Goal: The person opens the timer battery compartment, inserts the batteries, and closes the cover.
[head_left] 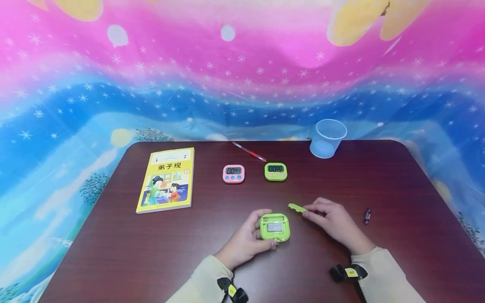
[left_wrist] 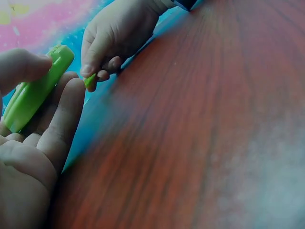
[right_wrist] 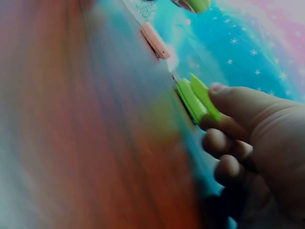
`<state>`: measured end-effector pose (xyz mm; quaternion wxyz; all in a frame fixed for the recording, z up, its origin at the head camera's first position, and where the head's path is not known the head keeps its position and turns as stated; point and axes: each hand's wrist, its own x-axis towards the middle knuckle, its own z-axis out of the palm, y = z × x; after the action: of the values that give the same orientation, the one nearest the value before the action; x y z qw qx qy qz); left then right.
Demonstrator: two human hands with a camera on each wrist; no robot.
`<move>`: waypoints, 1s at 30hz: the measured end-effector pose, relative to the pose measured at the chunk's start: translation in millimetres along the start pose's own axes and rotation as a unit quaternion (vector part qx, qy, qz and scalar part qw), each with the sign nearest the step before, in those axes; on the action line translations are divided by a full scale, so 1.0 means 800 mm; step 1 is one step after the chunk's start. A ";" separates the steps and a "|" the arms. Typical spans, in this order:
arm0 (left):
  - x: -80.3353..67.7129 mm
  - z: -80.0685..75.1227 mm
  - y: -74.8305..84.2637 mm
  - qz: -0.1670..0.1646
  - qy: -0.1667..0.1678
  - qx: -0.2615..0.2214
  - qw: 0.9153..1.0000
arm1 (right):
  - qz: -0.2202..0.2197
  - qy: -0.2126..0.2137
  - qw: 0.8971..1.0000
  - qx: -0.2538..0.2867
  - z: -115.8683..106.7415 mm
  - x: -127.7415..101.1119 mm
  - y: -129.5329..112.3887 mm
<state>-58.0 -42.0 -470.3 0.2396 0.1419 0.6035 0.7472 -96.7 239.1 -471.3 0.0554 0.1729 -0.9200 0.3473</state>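
The left hand curled round a green timer, back-up on the bench; light, rigid plastic, best held by its edges. The right hand pinched its thin, probably slippery battery cover beside it.

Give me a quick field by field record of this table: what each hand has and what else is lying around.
Left hand: grips a green timer lying face down, its back compartment open
Right hand: pinches a small green cover, lifted clear of the timer
Battery: loose on the table, to the right of the right hand
Other timers: pink timer and second green timer, face up, side by side
Far edge: red pen, clear plastic cup
Left side: yellow booklet, lying flat
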 end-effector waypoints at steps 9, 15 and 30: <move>0.001 0.000 -0.003 0.007 0.005 0.024 1.000 | 0.003 -0.049 0.998 -0.030 -0.014 0.011 0.014; 0.001 0.000 -0.002 0.006 0.004 0.022 1.000 | 0.021 -0.056 0.997 -0.040 -0.023 0.017 0.024; 0.001 -0.001 -0.003 0.014 -0.001 0.025 1.000 | 0.052 0.050 0.996 -0.046 -0.030 -0.011 0.028</move>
<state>-58.7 -42.0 -472.7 0.2263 0.1570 0.6198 0.7348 -96.7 272.8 -469.2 0.0911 0.1042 -0.9390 0.3148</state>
